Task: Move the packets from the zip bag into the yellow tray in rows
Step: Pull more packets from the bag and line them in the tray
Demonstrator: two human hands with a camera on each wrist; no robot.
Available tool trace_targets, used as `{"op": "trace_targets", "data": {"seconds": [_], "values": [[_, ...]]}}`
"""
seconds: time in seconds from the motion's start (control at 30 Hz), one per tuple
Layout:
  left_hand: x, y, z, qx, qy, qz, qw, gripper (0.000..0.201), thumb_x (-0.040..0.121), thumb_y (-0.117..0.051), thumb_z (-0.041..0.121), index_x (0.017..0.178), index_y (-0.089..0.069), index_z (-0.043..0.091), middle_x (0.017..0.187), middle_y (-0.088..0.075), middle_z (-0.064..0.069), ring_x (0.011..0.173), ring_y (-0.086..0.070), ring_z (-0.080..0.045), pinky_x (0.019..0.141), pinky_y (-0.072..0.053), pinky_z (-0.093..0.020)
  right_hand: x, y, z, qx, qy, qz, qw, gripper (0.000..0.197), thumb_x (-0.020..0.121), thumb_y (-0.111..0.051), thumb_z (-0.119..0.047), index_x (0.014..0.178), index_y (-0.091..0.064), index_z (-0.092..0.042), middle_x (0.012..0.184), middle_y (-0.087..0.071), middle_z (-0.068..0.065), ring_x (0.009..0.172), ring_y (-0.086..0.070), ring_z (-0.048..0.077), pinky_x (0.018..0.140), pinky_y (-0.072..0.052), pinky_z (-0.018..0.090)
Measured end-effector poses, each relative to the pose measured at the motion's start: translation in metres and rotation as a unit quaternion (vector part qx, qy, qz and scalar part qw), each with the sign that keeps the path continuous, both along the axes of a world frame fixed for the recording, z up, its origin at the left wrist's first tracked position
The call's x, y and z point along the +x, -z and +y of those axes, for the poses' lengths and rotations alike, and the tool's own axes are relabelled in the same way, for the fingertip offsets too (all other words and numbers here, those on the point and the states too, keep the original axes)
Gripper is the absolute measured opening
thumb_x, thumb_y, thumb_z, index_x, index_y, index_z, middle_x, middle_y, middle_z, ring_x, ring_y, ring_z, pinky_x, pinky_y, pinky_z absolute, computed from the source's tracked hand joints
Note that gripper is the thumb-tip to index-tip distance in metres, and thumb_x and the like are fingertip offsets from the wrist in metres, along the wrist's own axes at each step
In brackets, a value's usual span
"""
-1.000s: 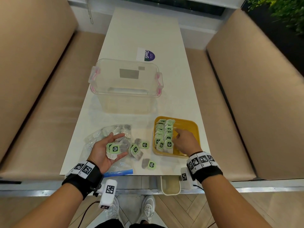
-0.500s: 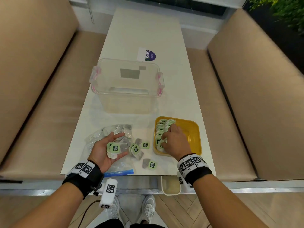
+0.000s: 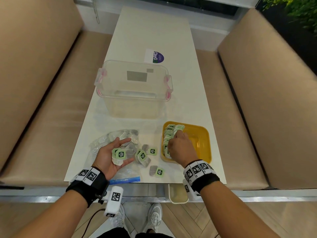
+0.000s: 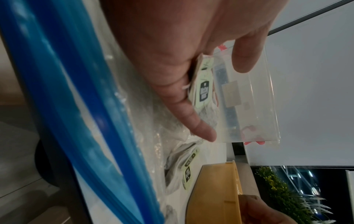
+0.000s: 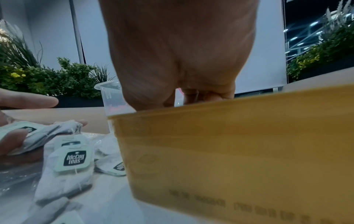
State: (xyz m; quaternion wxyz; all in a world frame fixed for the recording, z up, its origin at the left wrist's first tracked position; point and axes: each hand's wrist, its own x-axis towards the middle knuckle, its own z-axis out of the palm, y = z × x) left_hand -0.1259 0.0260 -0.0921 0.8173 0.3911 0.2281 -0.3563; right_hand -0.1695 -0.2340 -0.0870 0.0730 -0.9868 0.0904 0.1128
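The yellow tray [image 3: 201, 140] stands at the table's near right, with two rows of green-labelled packets [image 3: 169, 130] along its left side. My right hand [image 3: 172, 142] reaches down into the tray over these rows with bent fingers. Its fingertips are hidden behind the hand and, in the right wrist view, behind the tray wall [image 5: 229, 144]. My left hand [image 3: 123, 152] lies palm up over the clear zip bag [image 3: 109, 140]. A small stack of packets [image 3: 120, 154] rests on its palm. Several loose packets [image 3: 142, 155] lie between bag and tray.
A clear plastic box [image 3: 133, 93] with pink clips stands just beyond the bag and tray. The bag's blue zip strip [image 3: 125, 180] lies at the table's near edge. A sticker [image 3: 155, 56] lies farther back. Beige benches flank the narrow table.
My right hand has moved from the bare right part of the tray leftwards onto the rows of packets. The left hand and its packets have stayed in place.
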Motion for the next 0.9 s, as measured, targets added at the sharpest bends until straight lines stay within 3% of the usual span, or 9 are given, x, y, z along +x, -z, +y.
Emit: {"op": "trace_targets", "data": {"seconds": [0.1, 0.2, 0.27, 0.37, 0.47, 0.67, 0.9], "values": [[0.0, -0.001, 0.0, -0.007, 0.002, 0.002, 1.0, 0.049, 0.098, -0.051, 0.039, 0.13, -0.063, 0.003, 0.129, -0.061, -0.018, 0.098, -0.071, -0.031, 0.066, -0.062, -0.041, -0.002, -0.007, 0.004, 0.078, 0.001, -0.041, 0.996, 0.017, 0.089, -0.059, -0.02, 0.098, -0.073, -0.016, 0.111, -0.05, 0.007, 0.104, -0.047, 0.026, 0.085, -0.047, 0.037], [0.0, -0.001, -0.001, -0.007, 0.0, -0.002, 1.0, 0.049, 0.099, -0.051, 0.039, 0.131, -0.062, 0.003, 0.134, -0.061, -0.018, 0.101, -0.07, -0.032, 0.066, -0.062, -0.041, -0.011, -0.029, 0.021, 0.177, 0.006, -0.121, 0.977, 0.014, 0.089, -0.062, -0.023, 0.095, -0.072, -0.016, 0.098, -0.059, 0.001, 0.087, -0.056, 0.018, 0.074, -0.048, 0.032], [0.0, 0.0, -0.001, -0.005, -0.002, -0.004, 1.0, 0.049, 0.099, -0.051, 0.038, 0.131, -0.063, 0.003, 0.138, -0.059, -0.018, 0.102, -0.071, -0.033, 0.067, -0.062, -0.041, -0.024, -0.04, 0.036, 0.208, -0.011, -0.091, 0.974, 0.015, 0.089, -0.061, -0.028, 0.092, -0.072, -0.019, 0.089, -0.067, -0.002, 0.079, -0.061, 0.015, 0.071, -0.052, 0.032], [-0.001, 0.001, 0.0, 0.0, 0.0, -0.002, 1.0, 0.05, 0.097, -0.053, 0.039, 0.13, -0.064, 0.003, 0.142, -0.057, -0.018, 0.103, -0.07, -0.033, 0.068, -0.062, -0.042, -0.051, -0.03, 0.058, 0.125, -0.04, 0.024, 0.991, 0.022, 0.092, -0.054, -0.033, 0.096, -0.069, -0.017, 0.092, -0.07, 0.004, 0.086, -0.065, 0.024, 0.073, -0.054, 0.034], [-0.001, 0.001, -0.001, -0.002, 0.002, -0.002, 1.0, 0.05, 0.098, -0.052, 0.039, 0.13, -0.064, 0.003, 0.141, -0.057, -0.018, 0.101, -0.071, -0.032, 0.071, -0.062, -0.043, -0.069, -0.006, 0.066, 0.056, 0.002, 0.08, 0.995, 0.026, 0.094, -0.05, -0.036, 0.108, -0.058, -0.016, 0.105, -0.066, 0.007, 0.097, -0.064, 0.03, 0.077, -0.049, 0.036], [-0.004, 0.002, 0.0, -0.001, 0.003, -0.006, 1.0, 0.05, 0.099, -0.051, 0.039, 0.131, -0.063, 0.002, 0.133, -0.059, -0.016, 0.099, -0.071, -0.03, 0.072, -0.062, -0.043, -0.082, 0.019, 0.064, 0.066, 0.052, 0.092, 0.992, 0.048, 0.096, -0.048, -0.045, 0.137, -0.038, -0.022, 0.122, -0.057, 0.005, 0.106, -0.061, 0.03, 0.079, -0.048, 0.038], [-0.005, 0.002, -0.001, -0.002, 0.009, -0.01, 1.0, 0.051, 0.098, -0.051, 0.039, 0.131, -0.062, 0.002, 0.137, -0.057, -0.018, 0.1, -0.07, -0.031, 0.08, -0.061, -0.045, -0.084, 0.027, 0.067, 0.153, 0.084, 0.061, 0.983, 0.026, 0.091, -0.059, -0.026, 0.115, -0.05, -0.022, 0.122, -0.044, 0.003, 0.098, -0.059, 0.028, 0.069, -0.04, 0.032]]}}
